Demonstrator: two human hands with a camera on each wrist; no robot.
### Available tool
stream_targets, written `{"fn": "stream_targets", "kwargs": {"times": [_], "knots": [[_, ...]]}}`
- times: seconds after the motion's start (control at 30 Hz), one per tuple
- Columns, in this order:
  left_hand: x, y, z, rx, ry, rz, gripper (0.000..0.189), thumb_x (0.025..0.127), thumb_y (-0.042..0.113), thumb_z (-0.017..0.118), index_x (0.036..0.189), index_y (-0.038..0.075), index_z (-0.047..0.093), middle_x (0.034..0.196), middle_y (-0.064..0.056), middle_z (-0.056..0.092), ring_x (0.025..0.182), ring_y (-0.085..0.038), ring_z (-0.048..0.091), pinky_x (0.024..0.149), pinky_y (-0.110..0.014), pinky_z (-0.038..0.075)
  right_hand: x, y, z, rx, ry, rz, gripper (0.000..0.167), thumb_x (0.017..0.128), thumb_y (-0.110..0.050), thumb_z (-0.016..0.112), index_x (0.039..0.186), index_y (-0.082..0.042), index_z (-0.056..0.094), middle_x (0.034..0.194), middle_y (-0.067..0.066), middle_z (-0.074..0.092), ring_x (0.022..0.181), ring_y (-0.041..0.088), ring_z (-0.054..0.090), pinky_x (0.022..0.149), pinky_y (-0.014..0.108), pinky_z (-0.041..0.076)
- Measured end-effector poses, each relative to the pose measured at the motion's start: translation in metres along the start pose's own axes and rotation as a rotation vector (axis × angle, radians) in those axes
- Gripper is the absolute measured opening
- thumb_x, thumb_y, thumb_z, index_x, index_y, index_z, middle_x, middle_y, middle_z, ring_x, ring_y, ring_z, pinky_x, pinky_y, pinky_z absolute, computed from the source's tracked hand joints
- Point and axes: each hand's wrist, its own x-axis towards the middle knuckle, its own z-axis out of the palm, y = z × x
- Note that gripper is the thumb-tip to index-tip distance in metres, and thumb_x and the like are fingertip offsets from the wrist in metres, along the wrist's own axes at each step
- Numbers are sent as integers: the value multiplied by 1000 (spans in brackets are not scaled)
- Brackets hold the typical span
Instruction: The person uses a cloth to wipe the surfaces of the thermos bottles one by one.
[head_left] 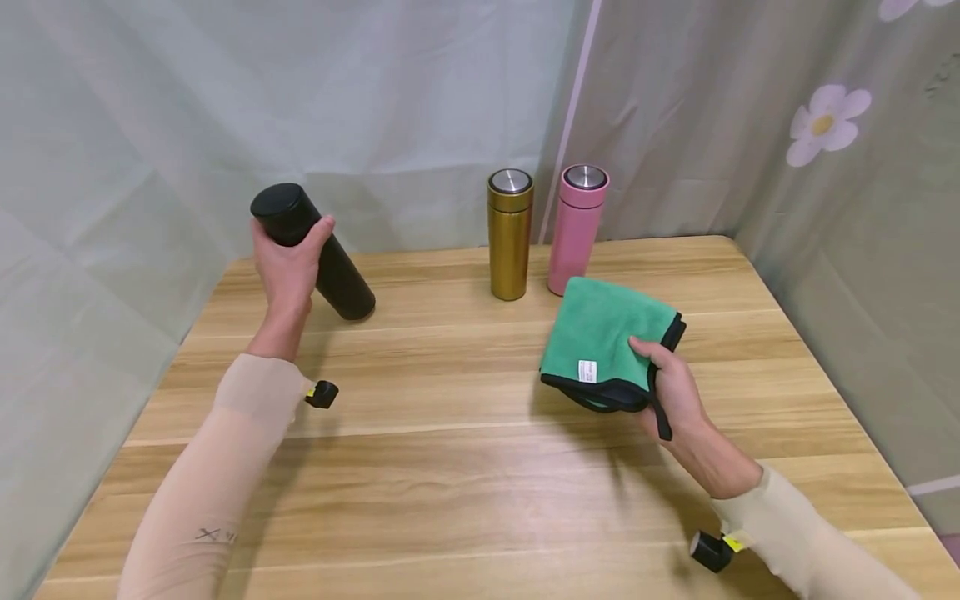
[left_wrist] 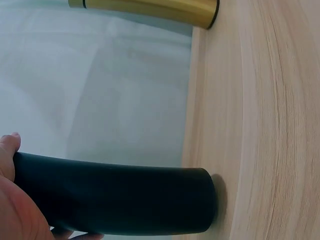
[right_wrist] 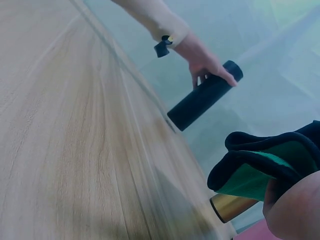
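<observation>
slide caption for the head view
Left hand grips black bottle, right hand holds green cloth; gold bottle stands beside pink bottle.

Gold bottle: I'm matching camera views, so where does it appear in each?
Head: gold bottle, upper middle, left of the pink bottle.
Left wrist: top edge, left of centre, cropped.
Right wrist: lower right, partly behind the green cloth.
Shared landmark: black bottle in the left hand.
</observation>
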Motion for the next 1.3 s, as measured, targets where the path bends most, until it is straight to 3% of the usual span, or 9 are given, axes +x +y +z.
{"fn": "stream_targets", "kwargs": {"times": [0.4, 0.83, 1.07, 1.3], "knots": [[10, -10, 1, 95, -4, 18, 75, 83, 39, 85, 143, 19, 46, 124, 3, 55, 113, -14, 53, 102, -34, 41, 2, 0, -1, 7, 14, -2, 27, 110, -19, 47, 135, -13, 40, 116, -3, 63, 105, 10, 66, 90, 27, 57], [13, -15, 11, 211, 42, 52, 80, 81, 51, 84, 143, 18, 46, 121, 3, 58, 111, -15, 54, 98, -34, 44, 5, -2, -1, 75, 13, -1, 25, 109, -16, 47, 133, -12, 43, 114, -1, 65, 103, 12, 68, 88, 29, 58], [11, -14, 21, 357, 78, 51, 88, 79, 65, 78, 145, 19, 42, 121, -2, 59, 111, -22, 56, 97, -45, 44, 6, -2, 0, 132, -10, -16, 21, 109, -13, 47, 130, -11, 45, 112, 1, 64, 101, 13, 69, 87, 29, 58], [9, -16, 24, 414, 89, 19, 97, 78, 74, 71, 152, 22, 35, 127, -6, 60, 116, -27, 58, 97, -50, 44, 6, -1, 2, 138, 4, -12, 22, 109, -13, 46, 131, -12, 45, 113, 0, 64, 102, 13, 68, 87, 28, 58]]}}
